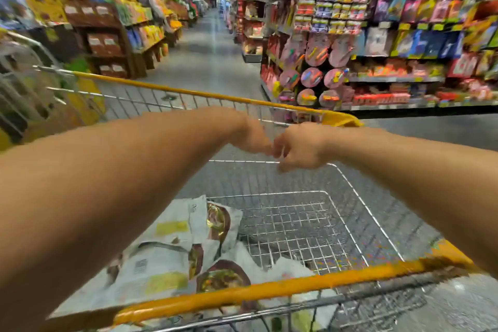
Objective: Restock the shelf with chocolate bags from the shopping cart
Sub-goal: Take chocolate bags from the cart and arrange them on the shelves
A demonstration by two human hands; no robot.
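Several white chocolate bags (pixel 172 245) with brown and gold pictures lie in the near left part of the shopping cart (pixel 242 294), a wire cart with a yellow rim. Both my arms reach forward over the basket. My left hand (pixel 253 137) and my right hand (pixel 299 147) meet knuckle to knuckle above the middle of the cart, fingers curled in, with nothing visible in either. The hands hang well above the bags and do not touch them. The candy shelf (pixel 390 35) stands on the right, full of colourful packs. The picture is blurred by motion.
The cart's far rim (pixel 188 93) points down a long grey aisle (pixel 210 56). Wooden displays with boxes (pixel 102 43) line the left side. Another wire cart (pixel 18 89) stands at the far left. The right half of my cart's wire floor (pixel 304 226) shows bare mesh.
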